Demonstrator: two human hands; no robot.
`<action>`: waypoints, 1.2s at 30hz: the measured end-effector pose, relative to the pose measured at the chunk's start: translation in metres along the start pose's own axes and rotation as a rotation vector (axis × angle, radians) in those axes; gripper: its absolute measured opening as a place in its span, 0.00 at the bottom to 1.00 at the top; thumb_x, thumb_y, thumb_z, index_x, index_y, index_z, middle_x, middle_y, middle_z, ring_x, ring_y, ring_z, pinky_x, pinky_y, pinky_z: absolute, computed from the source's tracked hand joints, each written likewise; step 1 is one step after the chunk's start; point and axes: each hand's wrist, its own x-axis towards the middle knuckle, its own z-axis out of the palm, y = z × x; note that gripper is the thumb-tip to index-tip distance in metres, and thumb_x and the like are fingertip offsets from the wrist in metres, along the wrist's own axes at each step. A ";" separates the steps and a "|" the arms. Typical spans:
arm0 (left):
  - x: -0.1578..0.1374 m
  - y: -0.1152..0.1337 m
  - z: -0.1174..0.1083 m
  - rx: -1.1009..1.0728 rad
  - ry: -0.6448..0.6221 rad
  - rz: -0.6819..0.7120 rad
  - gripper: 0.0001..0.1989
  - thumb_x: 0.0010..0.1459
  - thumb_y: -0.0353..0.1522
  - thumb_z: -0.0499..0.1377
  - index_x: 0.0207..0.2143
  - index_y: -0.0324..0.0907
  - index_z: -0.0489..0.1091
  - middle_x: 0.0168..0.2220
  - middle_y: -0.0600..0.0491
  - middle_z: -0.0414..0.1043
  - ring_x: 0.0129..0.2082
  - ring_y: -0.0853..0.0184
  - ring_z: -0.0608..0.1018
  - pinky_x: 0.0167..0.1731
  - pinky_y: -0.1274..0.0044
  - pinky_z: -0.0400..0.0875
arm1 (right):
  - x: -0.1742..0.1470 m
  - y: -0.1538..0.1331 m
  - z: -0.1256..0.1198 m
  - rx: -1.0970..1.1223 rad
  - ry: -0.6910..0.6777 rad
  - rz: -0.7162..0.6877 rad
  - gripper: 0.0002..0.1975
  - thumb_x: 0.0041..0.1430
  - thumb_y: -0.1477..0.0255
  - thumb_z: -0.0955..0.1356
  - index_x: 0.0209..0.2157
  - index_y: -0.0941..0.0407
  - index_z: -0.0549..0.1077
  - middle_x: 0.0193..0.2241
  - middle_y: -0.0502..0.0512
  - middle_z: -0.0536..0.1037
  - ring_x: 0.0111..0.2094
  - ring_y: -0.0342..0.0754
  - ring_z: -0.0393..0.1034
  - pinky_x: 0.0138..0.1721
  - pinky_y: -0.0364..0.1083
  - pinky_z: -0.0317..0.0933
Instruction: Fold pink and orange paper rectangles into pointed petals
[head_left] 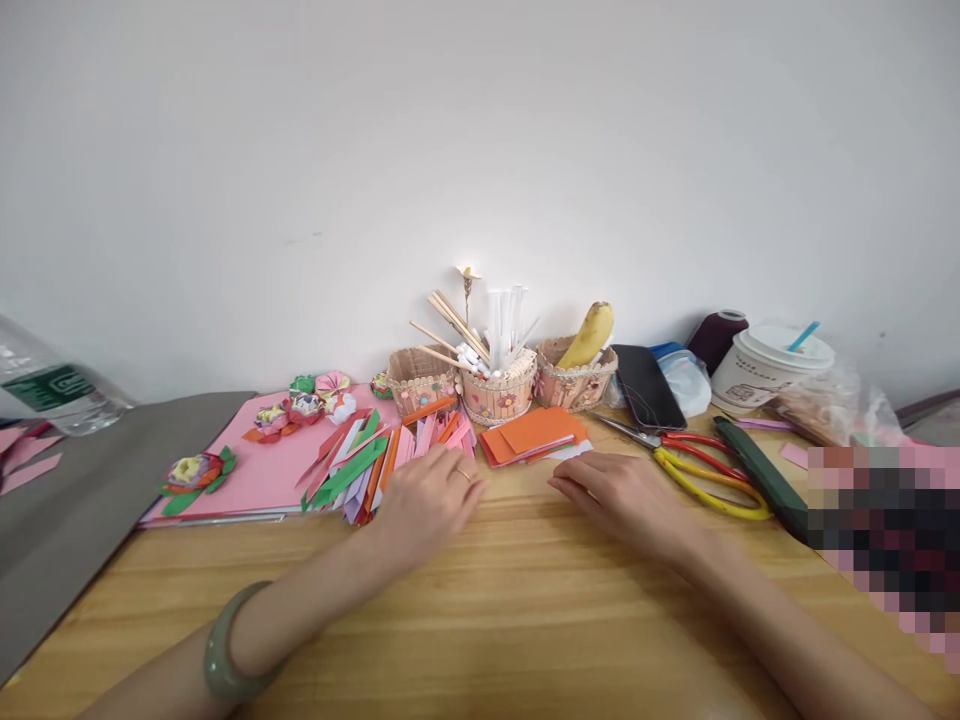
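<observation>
My left hand (431, 497) rests palm down on the wooden table, a ring on one finger and a green bangle on the wrist. Its fingers lie loosely and hold nothing I can see. Just beyond it is a heap of folded paper strips (364, 465) in green, orange, pink and lilac. My right hand (611, 490) also lies palm down, fingers stretched toward the middle, with nothing visible in it. Between and behind the two hands sits a small stack of orange paper rectangles (534, 433), apart from the right fingertips. The undersides of both hands are hidden.
Folded paper flowers (196, 475) lie on pink sheets (247, 470) at left. Along the wall stand small baskets (499, 395) with sticks and a banana (589, 335). To the right are a phone (649, 385), yellow-and-red-handled scissors (712, 490) and a lidded cup (765, 370).
</observation>
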 end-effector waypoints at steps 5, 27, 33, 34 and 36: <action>0.025 0.016 0.020 -0.076 -0.124 0.047 0.08 0.65 0.29 0.50 0.41 0.38 0.68 0.40 0.48 0.74 0.41 0.64 0.75 0.37 0.75 0.71 | 0.000 -0.002 0.001 -0.004 -0.041 -0.006 0.18 0.68 0.69 0.55 0.29 0.57 0.71 0.24 0.54 0.75 0.25 0.45 0.68 0.27 0.43 0.52; 0.069 0.017 0.049 -0.100 -0.562 -0.171 0.12 0.63 0.35 0.55 0.46 0.38 0.67 0.43 0.49 0.69 0.38 0.65 0.75 0.38 0.70 0.73 | 0.000 -0.007 0.004 0.014 -0.094 -0.031 0.19 0.68 0.71 0.55 0.29 0.57 0.71 0.23 0.53 0.74 0.24 0.43 0.66 0.27 0.43 0.52; 0.065 0.019 0.054 -0.112 -0.536 -0.116 0.13 0.63 0.35 0.56 0.47 0.38 0.66 0.45 0.48 0.69 0.40 0.64 0.75 0.39 0.68 0.73 | 0.000 -0.009 0.002 -0.008 -0.065 -0.065 0.20 0.68 0.70 0.54 0.28 0.57 0.71 0.22 0.52 0.73 0.23 0.43 0.65 0.27 0.43 0.51; 0.065 0.019 0.054 -0.115 -0.531 -0.097 0.13 0.63 0.35 0.56 0.47 0.38 0.66 0.45 0.48 0.69 0.40 0.64 0.75 0.39 0.68 0.73 | -0.001 -0.010 0.003 -0.014 -0.059 -0.070 0.20 0.68 0.70 0.55 0.27 0.57 0.71 0.21 0.52 0.72 0.23 0.43 0.64 0.27 0.44 0.51; 0.065 0.020 0.053 -0.116 -0.522 -0.062 0.13 0.63 0.35 0.56 0.47 0.38 0.66 0.45 0.48 0.69 0.41 0.64 0.75 0.39 0.68 0.73 | -0.001 -0.010 0.003 -0.024 -0.048 -0.080 0.20 0.68 0.70 0.55 0.27 0.57 0.70 0.21 0.52 0.72 0.22 0.43 0.64 0.26 0.44 0.51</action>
